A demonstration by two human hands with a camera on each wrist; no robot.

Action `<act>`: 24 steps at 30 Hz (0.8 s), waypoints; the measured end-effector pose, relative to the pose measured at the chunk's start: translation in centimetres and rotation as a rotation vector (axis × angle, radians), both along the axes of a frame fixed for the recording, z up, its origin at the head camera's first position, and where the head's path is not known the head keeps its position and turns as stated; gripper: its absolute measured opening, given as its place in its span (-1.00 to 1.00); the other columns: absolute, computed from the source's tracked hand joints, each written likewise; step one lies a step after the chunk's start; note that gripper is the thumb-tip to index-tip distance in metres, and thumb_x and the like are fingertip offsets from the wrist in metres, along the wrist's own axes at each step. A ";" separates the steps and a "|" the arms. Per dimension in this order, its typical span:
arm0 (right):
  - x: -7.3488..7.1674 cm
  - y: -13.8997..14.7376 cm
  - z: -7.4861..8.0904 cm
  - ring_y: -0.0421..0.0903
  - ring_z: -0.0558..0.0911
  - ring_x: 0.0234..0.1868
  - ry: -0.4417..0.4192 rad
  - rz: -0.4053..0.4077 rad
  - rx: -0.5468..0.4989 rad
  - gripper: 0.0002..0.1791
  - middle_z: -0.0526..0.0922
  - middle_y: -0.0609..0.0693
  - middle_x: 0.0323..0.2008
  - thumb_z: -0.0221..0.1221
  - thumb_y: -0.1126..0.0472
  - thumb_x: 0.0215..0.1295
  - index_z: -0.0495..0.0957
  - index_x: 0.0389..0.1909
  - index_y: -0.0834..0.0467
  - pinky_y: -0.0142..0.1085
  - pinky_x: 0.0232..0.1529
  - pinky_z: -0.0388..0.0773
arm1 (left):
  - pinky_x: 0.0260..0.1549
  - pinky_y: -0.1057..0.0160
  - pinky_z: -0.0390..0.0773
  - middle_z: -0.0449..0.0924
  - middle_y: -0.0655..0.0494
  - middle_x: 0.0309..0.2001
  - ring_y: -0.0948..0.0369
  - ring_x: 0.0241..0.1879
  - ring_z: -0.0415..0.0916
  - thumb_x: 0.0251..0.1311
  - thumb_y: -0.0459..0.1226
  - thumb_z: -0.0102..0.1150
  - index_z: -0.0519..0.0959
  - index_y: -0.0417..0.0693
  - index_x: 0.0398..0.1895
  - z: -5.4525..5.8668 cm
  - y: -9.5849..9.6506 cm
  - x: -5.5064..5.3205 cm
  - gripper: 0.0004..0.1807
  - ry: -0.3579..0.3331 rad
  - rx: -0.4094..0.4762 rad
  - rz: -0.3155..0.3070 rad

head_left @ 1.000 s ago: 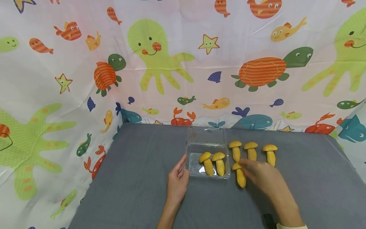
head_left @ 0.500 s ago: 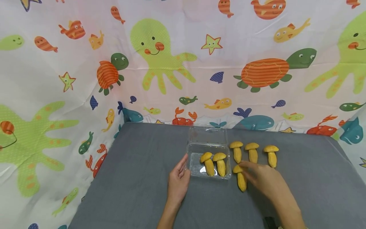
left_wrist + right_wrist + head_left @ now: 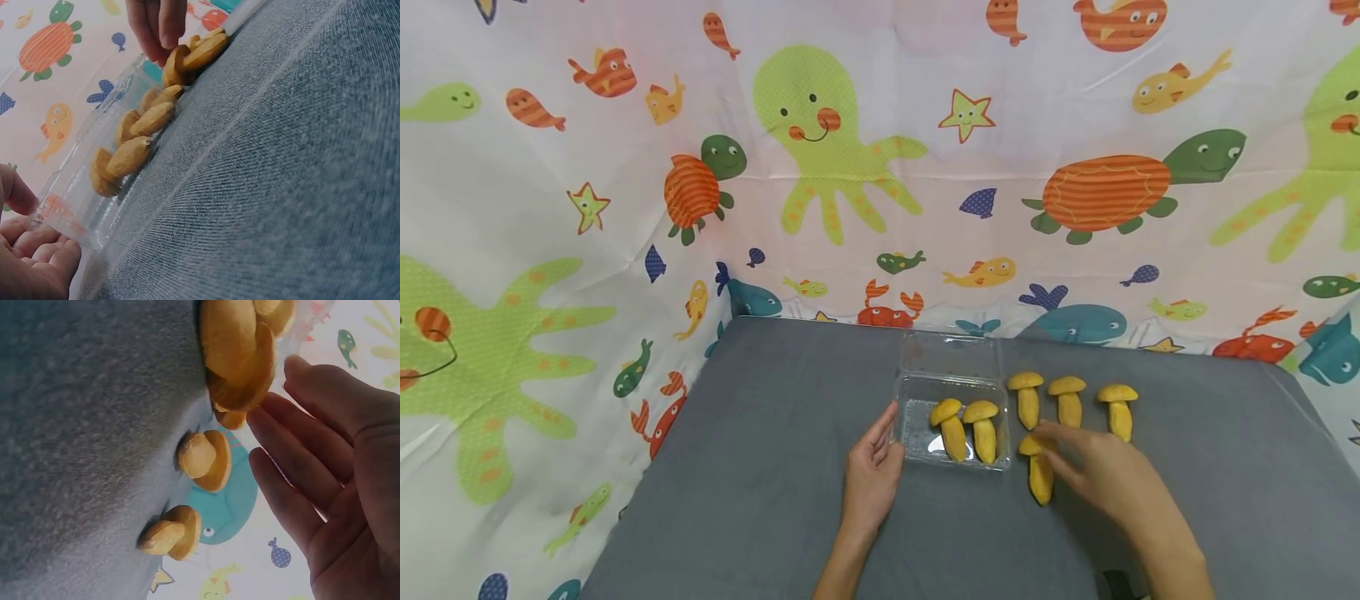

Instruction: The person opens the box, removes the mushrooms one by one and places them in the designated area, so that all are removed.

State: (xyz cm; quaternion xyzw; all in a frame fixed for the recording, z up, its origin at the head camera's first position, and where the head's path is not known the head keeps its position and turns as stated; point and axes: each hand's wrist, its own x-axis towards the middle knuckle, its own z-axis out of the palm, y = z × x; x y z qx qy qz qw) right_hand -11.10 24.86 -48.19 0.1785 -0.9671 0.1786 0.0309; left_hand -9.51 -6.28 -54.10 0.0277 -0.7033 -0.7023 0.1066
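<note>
In the head view a clear plastic box (image 3: 917,429) stands with its hinged lid (image 3: 951,357) laid back. Two yellow mushrooms, one left (image 3: 953,437) and one right (image 3: 984,437), lie inside. My left hand (image 3: 871,483) holds the box's left side, thumb at the rim and fingers against the wall, as the left wrist view shows. Right of the box lies another mushroom (image 3: 1041,481), cap toward the back. My right hand (image 3: 1105,467) is over its cap; in the right wrist view the fingers (image 3: 290,444) are extended with fingertips at the cap edge, thumb apart.
Behind the right hand three more mushrooms, left (image 3: 1027,404), middle (image 3: 1069,404) and right (image 3: 1119,408), lie in a row on the grey cloth (image 3: 760,467). A sea-animal curtain (image 3: 865,92) hangs along the back and left. A small dark object (image 3: 1118,585) is by the right forearm.
The mushroom under my right hand has shifted slightly toward me, away from the one behind it. My left hand keeps its hold on the box. The head view has turned a little.
</note>
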 end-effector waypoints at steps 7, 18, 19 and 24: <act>-0.1 -0.2 0.9 -0.34 0.54 -0.54 0.036 0.000 -0.040 -0.68 0.85 -0.01 -0.14 0.38 0.13 0.40 0.76 0.13 0.08 -0.07 -0.40 0.68 | 0.36 0.07 0.43 0.52 -0.01 0.42 0.07 0.45 0.41 0.27 -0.56 0.07 0.56 -0.04 0.44 -0.1 0.0 0.0 -0.34 0.009 0.004 -0.002; -0.8 -1.2 2.5 -0.31 0.42 -0.61 0.062 -0.013 -0.050 -0.67 0.83 -0.02 -0.18 0.32 0.12 0.47 0.73 0.18 0.08 -0.28 -0.55 0.48 | 0.36 0.09 0.43 0.51 0.00 0.42 0.07 0.46 0.40 0.28 -0.56 0.06 0.55 -0.05 0.45 -0.2 -0.1 0.0 -0.35 0.011 0.000 -0.007; -0.9 -1.3 2.6 -0.31 0.35 -0.65 0.067 -0.011 -0.051 -0.67 0.82 -0.04 -0.20 0.32 0.12 0.47 0.73 0.18 0.08 -0.31 -0.58 0.38 | 0.35 0.09 0.43 0.51 0.00 0.42 0.08 0.45 0.40 0.28 -0.56 0.06 0.55 -0.05 0.45 -0.3 -0.1 0.0 -0.35 0.010 -0.001 -0.007; -1.4 -1.8 3.3 -0.30 0.27 -0.70 0.090 -0.001 -0.058 -0.67 0.74 -0.11 -0.40 0.30 0.11 0.49 0.73 0.19 0.06 -0.34 -0.61 0.27 | 0.34 0.06 0.45 0.51 0.00 0.42 0.07 0.45 0.41 0.28 -0.55 0.08 0.55 -0.03 0.45 -0.2 -0.1 0.0 -0.34 0.010 -0.014 -0.007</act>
